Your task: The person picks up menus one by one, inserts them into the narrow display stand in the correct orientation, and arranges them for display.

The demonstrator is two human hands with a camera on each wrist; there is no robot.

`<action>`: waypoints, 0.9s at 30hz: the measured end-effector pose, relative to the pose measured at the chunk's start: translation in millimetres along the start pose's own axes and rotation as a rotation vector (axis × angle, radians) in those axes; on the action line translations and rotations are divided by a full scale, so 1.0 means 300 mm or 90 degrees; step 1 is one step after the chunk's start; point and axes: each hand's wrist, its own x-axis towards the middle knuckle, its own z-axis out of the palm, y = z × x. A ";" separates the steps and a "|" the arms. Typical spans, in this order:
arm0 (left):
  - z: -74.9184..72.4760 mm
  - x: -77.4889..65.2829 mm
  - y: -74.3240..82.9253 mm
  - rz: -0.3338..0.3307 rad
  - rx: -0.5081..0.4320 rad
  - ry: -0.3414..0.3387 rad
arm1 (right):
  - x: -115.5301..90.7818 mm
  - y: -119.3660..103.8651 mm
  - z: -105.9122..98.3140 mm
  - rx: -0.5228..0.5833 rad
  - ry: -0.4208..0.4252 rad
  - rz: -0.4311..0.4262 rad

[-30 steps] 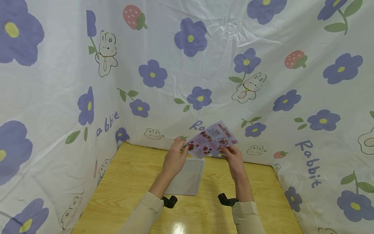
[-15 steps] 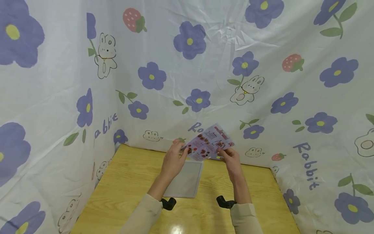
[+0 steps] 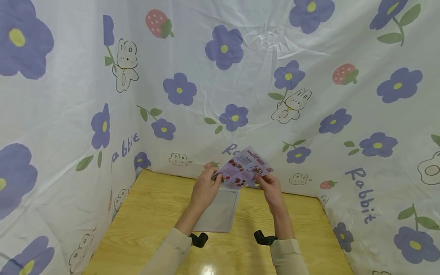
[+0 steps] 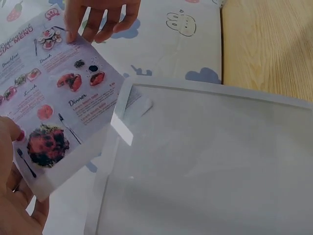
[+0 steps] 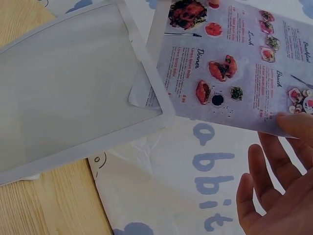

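Note:
In the head view, a printed restaurant menu sheet is held up at a slant before the back curtain. My left hand pinches its lower left corner between thumb and fingers. At the right edge, my right hand pinches it, thumb on the printed face. Below the sheet is a clear panel with a pale frame. Both wrist views show the sheet's lower corner through the clear panel, just inside the frame's corner. The rest of the menu lies outside the frame.
A yellow wood-grain table lies under the hands. White curtain with purple flowers, rabbits and strawberries closes off the back and both sides. A black wrist camera mount sits at the left cuff, another mount at the right.
The head view has shifted slightly. My right hand and the menu's upper end have moved a little left, and the sheet hangs slightly lower. Both hands keep hold of it.

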 end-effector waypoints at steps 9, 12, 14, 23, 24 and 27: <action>0.008 -0.001 -0.008 0.010 0.006 0.042 | -0.007 -0.012 0.009 -0.045 -0.017 -0.031; 0.010 -0.004 -0.016 0.016 0.006 0.053 | -0.007 -0.016 0.010 -0.052 -0.019 -0.040; 0.011 -0.006 -0.024 0.019 0.006 0.054 | -0.007 -0.017 0.011 -0.050 -0.022 -0.042; 0.011 -0.017 -0.056 0.006 0.011 0.061 | -0.002 -0.017 0.023 -0.044 -0.027 -0.059; 0.010 -0.018 -0.058 0.003 0.011 0.058 | -0.002 -0.018 0.024 -0.046 -0.027 -0.060; 0.005 -0.021 -0.063 -0.009 0.003 0.044 | -0.003 -0.019 0.026 -0.047 -0.031 -0.063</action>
